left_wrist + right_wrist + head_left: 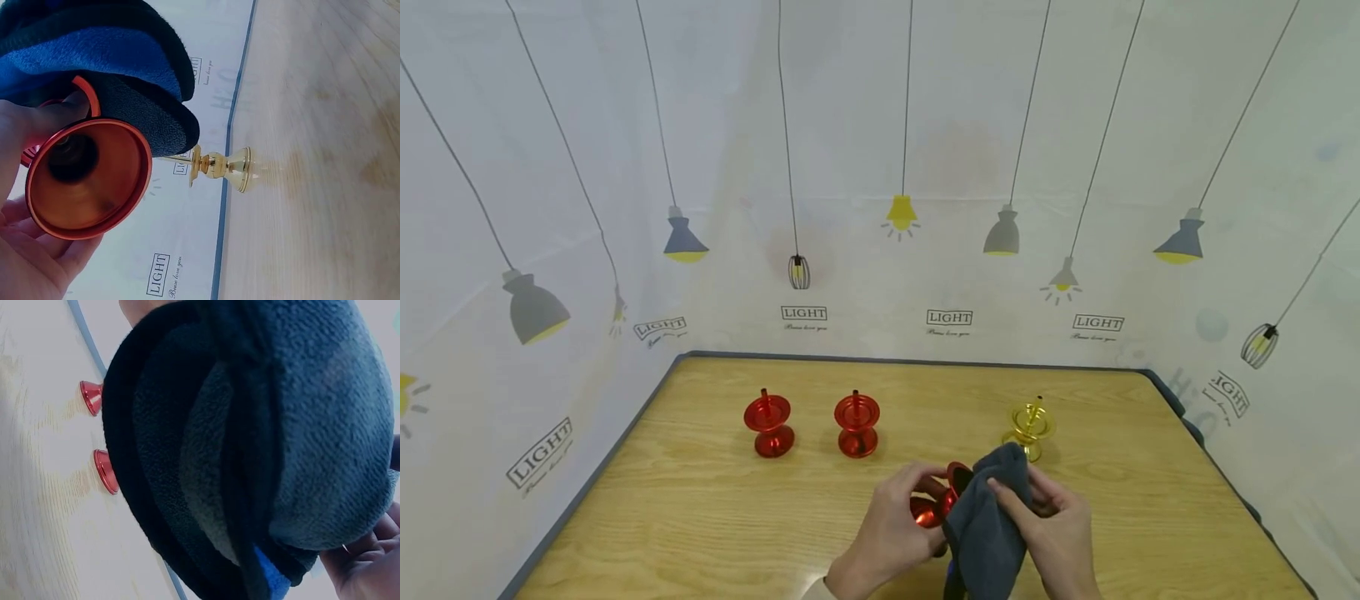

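Observation:
My left hand (891, 521) grips a red metal candle holder (927, 512), tilted on its side above the table. In the left wrist view its hollow, flared base (119, 181) faces the camera. A dark grey cloth (988, 521) with a blue side is pinched in my right hand (1060, 529) and covers part of the candle holder's upper end. In the right wrist view the folded cloth (325, 425) fills most of the picture and hides the candle holder.
Two more red candle holders, one at left (769, 425) and one nearer the middle (857, 423), stand upright on the wooden table (700, 517). A gold candle holder (1031, 427) stands behind my right hand. A white curtain (850, 150) printed with lamps surrounds the table.

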The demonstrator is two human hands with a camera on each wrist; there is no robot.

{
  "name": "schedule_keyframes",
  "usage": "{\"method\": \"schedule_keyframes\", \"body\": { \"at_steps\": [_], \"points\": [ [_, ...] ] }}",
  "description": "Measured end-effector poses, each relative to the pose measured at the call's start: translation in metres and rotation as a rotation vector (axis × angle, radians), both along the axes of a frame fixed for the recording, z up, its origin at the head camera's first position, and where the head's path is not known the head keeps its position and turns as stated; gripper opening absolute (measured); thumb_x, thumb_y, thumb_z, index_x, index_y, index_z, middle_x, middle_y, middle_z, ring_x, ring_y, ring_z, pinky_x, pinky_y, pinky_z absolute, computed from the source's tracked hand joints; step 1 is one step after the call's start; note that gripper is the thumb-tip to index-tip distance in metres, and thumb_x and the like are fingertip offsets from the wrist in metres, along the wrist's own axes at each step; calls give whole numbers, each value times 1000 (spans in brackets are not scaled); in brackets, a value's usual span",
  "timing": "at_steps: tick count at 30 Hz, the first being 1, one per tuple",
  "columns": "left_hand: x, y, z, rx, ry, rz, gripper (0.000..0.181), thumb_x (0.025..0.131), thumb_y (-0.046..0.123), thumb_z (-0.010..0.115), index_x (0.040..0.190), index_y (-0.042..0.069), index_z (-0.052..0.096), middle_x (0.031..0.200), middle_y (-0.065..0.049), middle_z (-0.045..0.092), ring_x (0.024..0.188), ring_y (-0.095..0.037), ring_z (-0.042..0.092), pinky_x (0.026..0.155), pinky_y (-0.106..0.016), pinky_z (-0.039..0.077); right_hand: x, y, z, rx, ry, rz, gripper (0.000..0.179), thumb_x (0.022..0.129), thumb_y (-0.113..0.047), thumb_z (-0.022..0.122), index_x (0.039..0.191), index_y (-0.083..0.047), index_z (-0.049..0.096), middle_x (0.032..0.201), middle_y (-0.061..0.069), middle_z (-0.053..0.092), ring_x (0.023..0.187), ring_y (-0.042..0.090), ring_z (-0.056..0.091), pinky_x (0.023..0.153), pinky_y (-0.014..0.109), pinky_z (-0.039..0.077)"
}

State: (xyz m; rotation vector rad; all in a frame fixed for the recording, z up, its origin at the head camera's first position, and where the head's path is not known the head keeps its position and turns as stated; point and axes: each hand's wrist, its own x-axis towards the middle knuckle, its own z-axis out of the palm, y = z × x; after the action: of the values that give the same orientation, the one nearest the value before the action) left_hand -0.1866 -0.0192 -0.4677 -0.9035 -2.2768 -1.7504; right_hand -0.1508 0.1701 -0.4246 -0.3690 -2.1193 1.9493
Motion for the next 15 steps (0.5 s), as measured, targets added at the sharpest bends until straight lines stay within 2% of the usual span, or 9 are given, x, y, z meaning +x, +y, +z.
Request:
{"method": "schedule_keyframes", "body": {
  "at_steps": [4, 8, 15],
  "points": [
    [0, -1, 0, 3, 1, -27, 42, 77, -5, 78, 111, 13, 61, 98, -9, 72, 89, -12, 70, 76, -20, 58, 0, 2, -1, 8, -13, 2, 53, 84, -19, 85, 130, -3, 67, 87, -9, 78, 75, 10, 75, 64, 27, 60],
    [1, -3, -1, -39, 32, -43, 38, 78, -5, 75, 110, 11, 62, 99, -10, 74, 88, -14, 70, 73, -19, 57, 0, 3, -3, 18, -4, 7, 53, 83, -19, 85, 130, -3, 67, 86, -9, 78, 74, 10, 74, 64, 27, 60],
    [2, -5, 0, -91, -23, -103, 33, 88, 0, 72, 119, 11, 64, 106, -9, 73, 91, -7, 68, 77, -19, 56, 0, 5, -5, 28, 1, 14, 51, 83, -16, 85, 130, -4, 68, 87, -9, 78, 73, 9, 74, 64, 26, 60]
  ]
}}
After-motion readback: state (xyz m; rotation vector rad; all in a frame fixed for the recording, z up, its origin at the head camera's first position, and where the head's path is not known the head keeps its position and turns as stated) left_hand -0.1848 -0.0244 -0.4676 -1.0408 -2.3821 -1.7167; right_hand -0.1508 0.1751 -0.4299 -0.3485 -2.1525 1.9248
